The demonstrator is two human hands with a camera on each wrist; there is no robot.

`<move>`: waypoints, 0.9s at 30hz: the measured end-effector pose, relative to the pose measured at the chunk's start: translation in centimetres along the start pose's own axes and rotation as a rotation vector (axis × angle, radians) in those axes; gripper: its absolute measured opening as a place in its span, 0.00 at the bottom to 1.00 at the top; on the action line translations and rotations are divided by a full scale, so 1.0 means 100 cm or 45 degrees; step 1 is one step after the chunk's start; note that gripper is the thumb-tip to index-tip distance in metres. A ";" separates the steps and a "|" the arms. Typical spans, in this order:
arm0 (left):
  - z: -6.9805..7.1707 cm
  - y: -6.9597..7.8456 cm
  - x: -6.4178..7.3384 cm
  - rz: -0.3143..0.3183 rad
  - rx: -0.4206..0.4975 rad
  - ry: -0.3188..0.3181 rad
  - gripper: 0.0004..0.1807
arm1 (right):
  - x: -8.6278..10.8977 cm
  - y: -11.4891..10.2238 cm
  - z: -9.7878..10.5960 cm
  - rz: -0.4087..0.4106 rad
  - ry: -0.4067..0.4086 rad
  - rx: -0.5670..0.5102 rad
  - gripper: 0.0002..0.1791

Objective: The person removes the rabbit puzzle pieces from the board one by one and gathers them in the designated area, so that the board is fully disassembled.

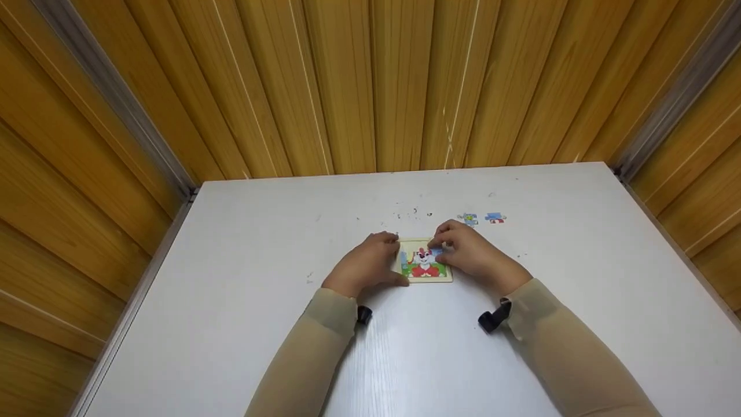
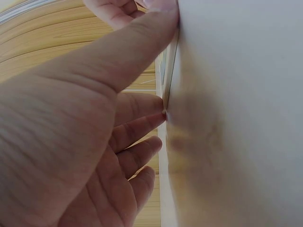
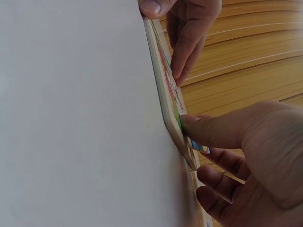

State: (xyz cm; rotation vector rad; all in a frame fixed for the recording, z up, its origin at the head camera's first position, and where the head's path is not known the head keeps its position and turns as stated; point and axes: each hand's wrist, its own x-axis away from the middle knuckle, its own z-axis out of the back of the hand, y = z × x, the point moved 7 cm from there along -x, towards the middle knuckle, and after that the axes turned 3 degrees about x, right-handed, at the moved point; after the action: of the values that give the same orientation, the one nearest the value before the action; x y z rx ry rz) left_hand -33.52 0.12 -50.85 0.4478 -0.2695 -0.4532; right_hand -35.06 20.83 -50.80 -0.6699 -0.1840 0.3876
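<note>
A small wooden jigsaw puzzle board (image 1: 431,281) lies on the white table, its pale rim around a picture of a white animal in red. My left hand (image 1: 367,263) holds the board at its left side, thumb at the near corner and fingertips at the far part of the edge. Over the board's right side, my right hand (image 1: 472,252) pinches a blue puzzle piece (image 3: 199,147) between thumb and fingers. That piece appears slightly tilted over the board in the right wrist view; the fingers hide much of it. The board's upper part shows bare wood.
Two loose puzzle pieces, a blue one with yellow (image 1: 469,219) and a blue one with red (image 1: 495,218), lie beyond my right hand. Small dark marks speckle the white table (image 1: 260,249). Wood-patterned walls (image 1: 347,87) enclose its back and sides.
</note>
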 end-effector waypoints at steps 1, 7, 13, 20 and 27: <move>0.000 0.000 0.000 -0.001 0.000 0.000 0.45 | 0.000 0.000 0.000 0.008 -0.005 0.005 0.15; -0.002 0.002 0.001 0.016 0.016 -0.004 0.46 | 0.003 0.004 -0.002 -0.050 -0.050 -0.005 0.15; -0.001 0.004 0.001 0.022 0.025 -0.003 0.47 | 0.004 0.004 -0.001 -0.065 -0.027 -0.007 0.14; -0.001 0.003 0.000 0.046 0.030 0.010 0.47 | 0.004 0.005 0.002 -0.121 -0.001 -0.040 0.15; -0.004 0.005 0.001 0.035 0.071 -0.008 0.46 | 0.007 0.011 0.011 -0.141 0.074 -0.177 0.15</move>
State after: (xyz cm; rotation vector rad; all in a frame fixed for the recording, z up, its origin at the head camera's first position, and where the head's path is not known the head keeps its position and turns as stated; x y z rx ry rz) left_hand -33.15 0.64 -50.91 0.4967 -0.2947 -0.4208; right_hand -35.09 22.49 -50.64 -0.8029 -0.1932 0.2504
